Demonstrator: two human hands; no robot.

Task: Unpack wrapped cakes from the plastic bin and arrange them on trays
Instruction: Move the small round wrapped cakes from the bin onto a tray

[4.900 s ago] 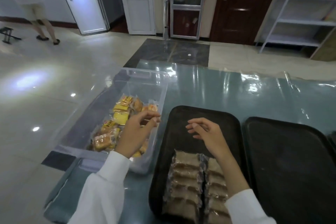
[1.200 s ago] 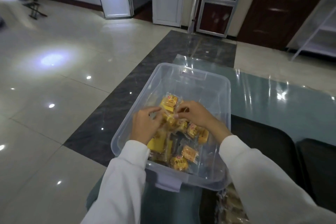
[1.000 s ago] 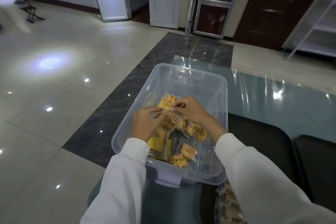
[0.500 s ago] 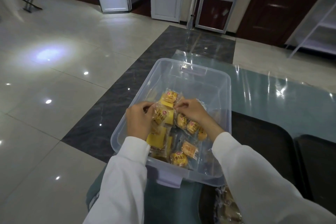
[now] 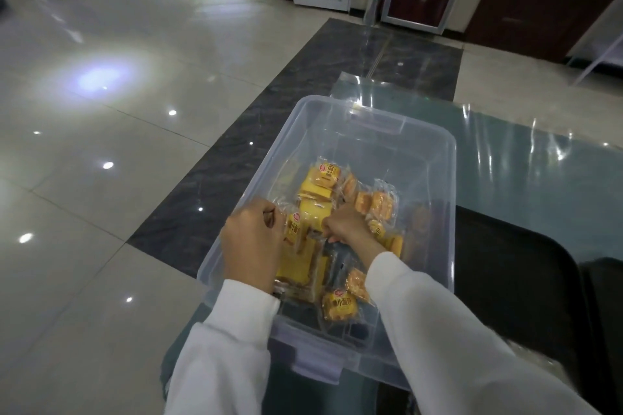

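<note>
Left hand (image 5: 253, 239): fingers are being curled round a yellow wrapped cake (image 5: 296, 229).
Right hand (image 5: 344, 226): a wrapper is being pinched in the plastic bin (image 5: 435, 158).
Risk: slippery wrappers may be dropped.

Clear plastic bin (image 5: 428, 158) of yellow wrapped cakes (image 5: 338, 305), left hand (image 5: 251, 242) and right hand (image 5: 344, 224) gripping packets inside

Dim, bluish indoor light — glare spots on glossy floor tiles (image 5: 101, 158), wide-angle bending at edges.
</note>
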